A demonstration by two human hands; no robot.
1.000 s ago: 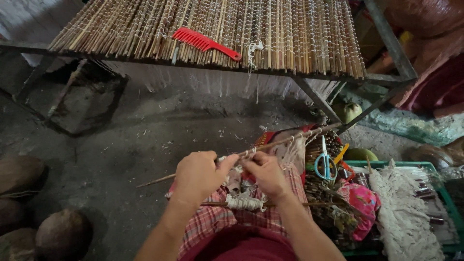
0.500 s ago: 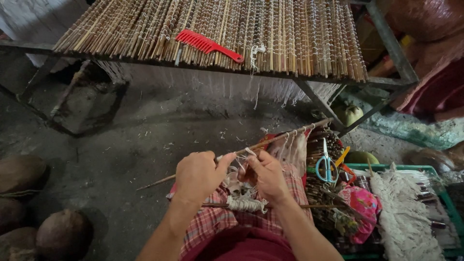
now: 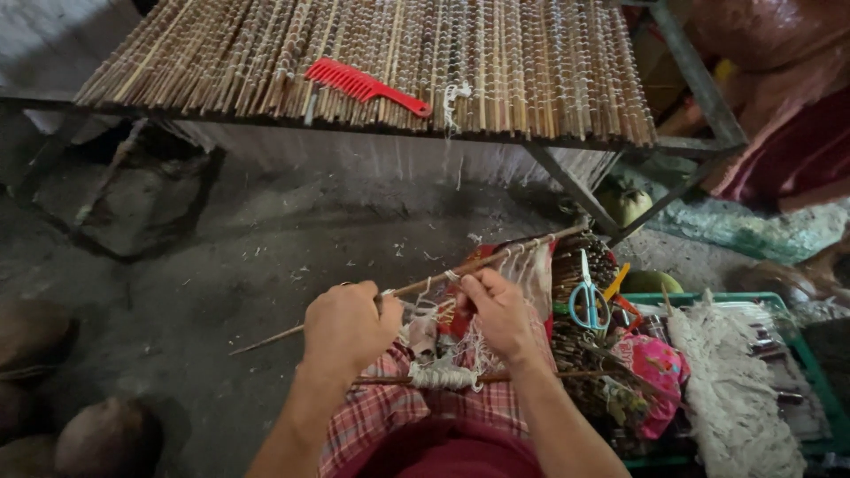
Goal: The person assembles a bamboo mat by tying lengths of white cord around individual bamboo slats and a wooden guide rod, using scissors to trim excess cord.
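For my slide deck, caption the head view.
Left hand and right hand tie string on a stick below a reed mat.

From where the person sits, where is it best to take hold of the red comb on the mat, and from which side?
Probably by the handle: the red comb lies flat on the bamboo mat, its narrow handle pointing right toward the near edge, teeth facing away. The right hand could come from above and pinch the handle's sides with the fingers.
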